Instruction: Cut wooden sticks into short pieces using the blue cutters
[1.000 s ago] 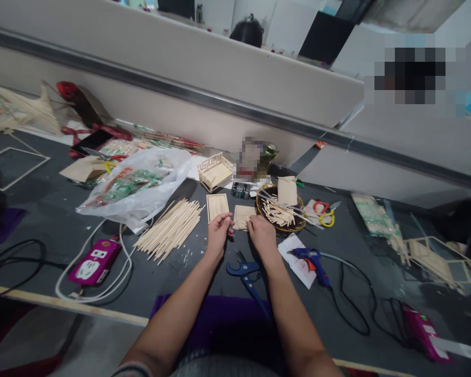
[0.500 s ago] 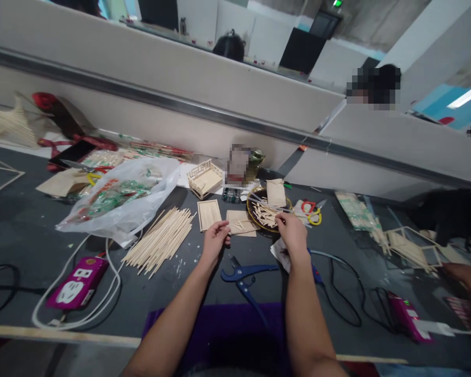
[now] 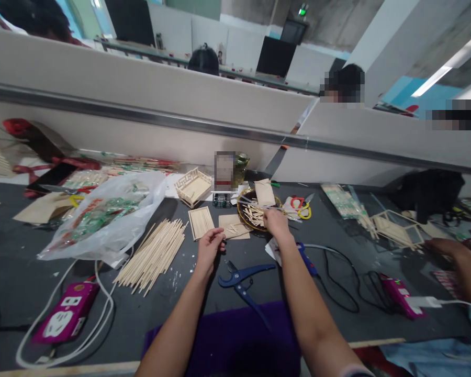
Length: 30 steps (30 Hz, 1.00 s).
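My right hand (image 3: pixel 275 222) reaches over the near right rim of a round dark basket (image 3: pixel 240 213), its fingers bent down at the short sticks (image 3: pixel 253 213) inside. Whatever lies between those fingertips is hidden. My left hand (image 3: pixel 209 248) is held with thumb and fingers together, just left of a brown cardboard piece (image 3: pixel 241 230) bearing a few short sticks. Anything in that pinch is too small to make out. Beyond the left hand lies a small framed panel of sticks (image 3: pixel 201 223). Blue pipe cutters (image 3: pixel 246 274) rest between my forearms.
Long sticks (image 3: pixel 153 256) and a plastic bag (image 3: pixel 113 214) lie to the left, near a purple power strip (image 3: pixel 66 312). A small railed stick model (image 3: pixel 193 187) stands behind. Scissors (image 3: pixel 304 207) sit right of the basket. Another person's hand (image 3: pixel 447 248) is at far right.
The view has shifted, so the tabletop things appear farther left. My right hand has moved slightly further in over the basket. The left hand keeps its pinch near the cardboard.
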{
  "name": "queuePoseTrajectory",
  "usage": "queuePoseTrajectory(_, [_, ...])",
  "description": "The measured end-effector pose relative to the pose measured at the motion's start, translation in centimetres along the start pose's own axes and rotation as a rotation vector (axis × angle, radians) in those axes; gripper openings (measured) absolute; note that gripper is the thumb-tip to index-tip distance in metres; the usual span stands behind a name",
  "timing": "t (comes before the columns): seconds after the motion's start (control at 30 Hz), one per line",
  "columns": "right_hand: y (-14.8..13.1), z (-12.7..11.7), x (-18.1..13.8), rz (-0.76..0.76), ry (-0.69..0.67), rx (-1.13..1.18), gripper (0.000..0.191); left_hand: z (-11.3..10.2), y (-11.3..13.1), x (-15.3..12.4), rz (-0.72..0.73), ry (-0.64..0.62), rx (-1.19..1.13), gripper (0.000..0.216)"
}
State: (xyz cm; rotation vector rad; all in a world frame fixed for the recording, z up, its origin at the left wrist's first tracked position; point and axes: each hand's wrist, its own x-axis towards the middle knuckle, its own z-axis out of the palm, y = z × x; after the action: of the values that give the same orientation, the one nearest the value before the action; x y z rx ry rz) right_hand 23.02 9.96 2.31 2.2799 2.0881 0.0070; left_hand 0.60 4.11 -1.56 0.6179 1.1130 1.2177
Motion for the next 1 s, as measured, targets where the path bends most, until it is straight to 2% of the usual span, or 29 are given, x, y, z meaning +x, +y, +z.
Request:
queuePoseTrajectory(0.13, [0.3,0.0,-0.5,-0.001,0.047,0.035,0.025,0.0,0.0,0.0,-0.002,-0.001,0.004,0.043])
queuePoseTrajectory(0.33, [-0.8,0.6,0.0,-0.227,-0.007,0.173,0.015,0.0,-0.2,0.0,0.004,-0.024,0.001,0.043])
queuePoseTrajectory(0.6, [-1.3,0.3,1.0,-0.219,-0.003,0.291,0.015,0.0,0.1,-0.1,-0.005,-0.015,0.001,0.044])
queuePoseTrajectory(0.67, [-1.2,0.2,1.0,-0.172,0.063,0.526,0.016,0.0,0.2,-0.1,-0.004,-0.009,-0.003,0.043])
queuePoseTrajectory(0.77, [-1.3,0.2,0.5,-0.007,0.136,1.207,0.019,0.2,0.2,-0.3,-0.009,-0.018,-0.013,0.043])
queuePoseTrajectory(0.83, [-1.6,0.1,0.0,0.080,0.087,1.597,0.029,0.3,0.1,-0.5,-0.017,-0.037,-0.022,0.043])
queuePoseTrajectory(0.9, [-2.2,0.0,-0.7,0.110,0.016,1.824,0.037,0.4,0.0,-0.7,-0.023,-0.072,-0.025,0.043])
queuePoseTrajectory(1.0, [-3.6,-0.1,-2.3,0.099,-0.020,1.932,0.028,0.6,-0.2,-1.0,-0.035,-0.137,-0.035,0.041])
